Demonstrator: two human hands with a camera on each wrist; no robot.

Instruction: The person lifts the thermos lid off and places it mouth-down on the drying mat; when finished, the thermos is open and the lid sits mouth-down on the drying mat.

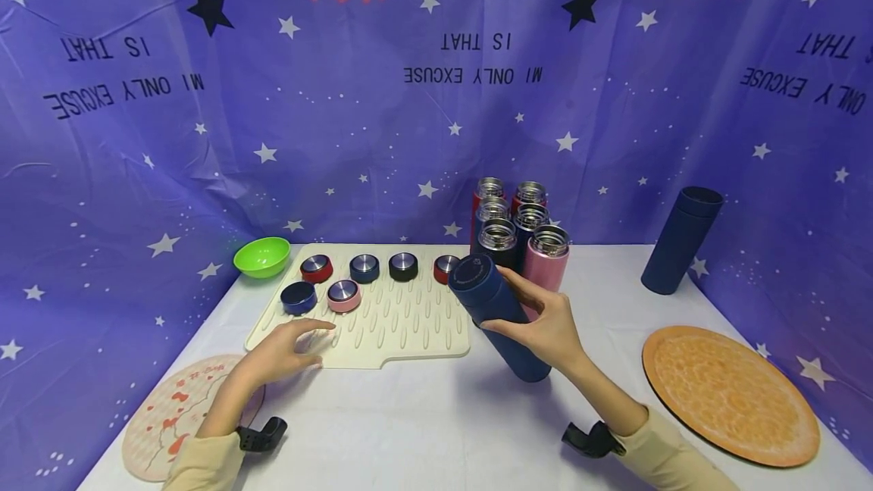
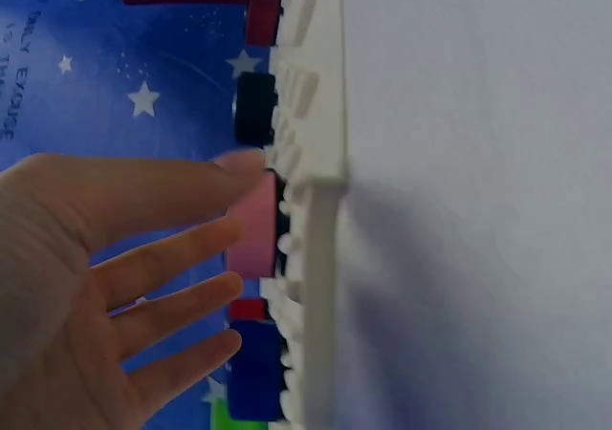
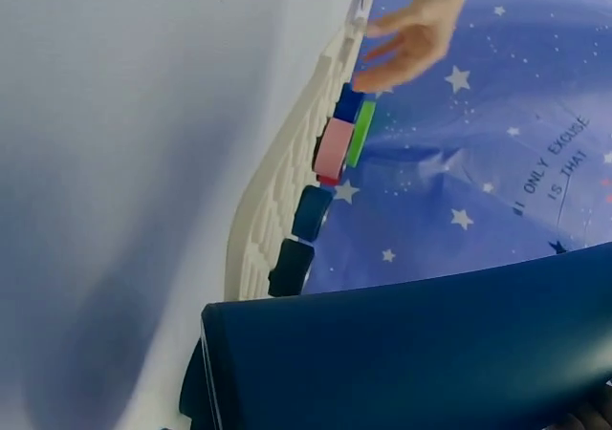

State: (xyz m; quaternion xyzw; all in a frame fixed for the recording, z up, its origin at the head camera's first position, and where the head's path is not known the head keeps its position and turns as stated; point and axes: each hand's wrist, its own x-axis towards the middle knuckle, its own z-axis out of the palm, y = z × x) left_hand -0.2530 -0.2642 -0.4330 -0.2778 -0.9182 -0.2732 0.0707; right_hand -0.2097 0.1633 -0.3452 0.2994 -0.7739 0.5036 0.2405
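Observation:
My right hand (image 1: 551,324) grips a navy blue thermos bottle (image 1: 518,353), thumb on one side and fingers on the other. The bottle is capped and tilted, its lid end leaning up to the left. In the right wrist view the bottle's body (image 3: 411,344) fills the lower part, with only a bit of the fingers showing. My left hand (image 1: 281,353) hovers with spread fingers at the front left of a white ridged mat (image 1: 409,339), holding nothing. Nearest to it are a pink lid (image 1: 344,297) and a blue lid (image 1: 298,298) on the mat.
More lids stand along the mat's back, including a black lid (image 1: 403,267). Several uncapped bottles cluster behind my right hand, a pink bottle (image 1: 547,260) in front. A capped navy bottle (image 1: 682,241) stands far right. Around lie a green bowl (image 1: 262,258) and an orange round mat (image 1: 730,396).

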